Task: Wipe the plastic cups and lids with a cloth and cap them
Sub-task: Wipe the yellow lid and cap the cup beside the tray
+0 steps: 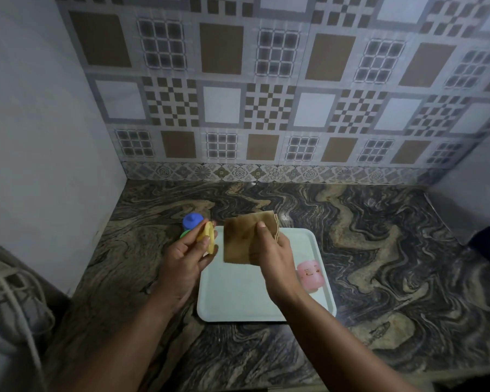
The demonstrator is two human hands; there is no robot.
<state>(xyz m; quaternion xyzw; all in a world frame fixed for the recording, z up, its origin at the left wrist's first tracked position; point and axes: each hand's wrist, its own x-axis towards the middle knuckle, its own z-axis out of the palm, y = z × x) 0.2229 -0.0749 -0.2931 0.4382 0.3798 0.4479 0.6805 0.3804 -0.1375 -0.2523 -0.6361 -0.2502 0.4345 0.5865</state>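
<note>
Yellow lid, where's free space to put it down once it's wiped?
The white tray is bare in its near-left part, with the pink cup at its right edge. It is crowded by the blue cup, behind the left hand.

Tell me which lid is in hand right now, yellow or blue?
The yellow lid, gripped on edge in the left hand. The blue lid sits behind it on the counter, untouched.

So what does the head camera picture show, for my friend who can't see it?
A person's left hand holds a round yellow plastic lid while the right hand holds a brown cloth above a white rectangular tray. A pink plastic cup lies on the tray.
</note>
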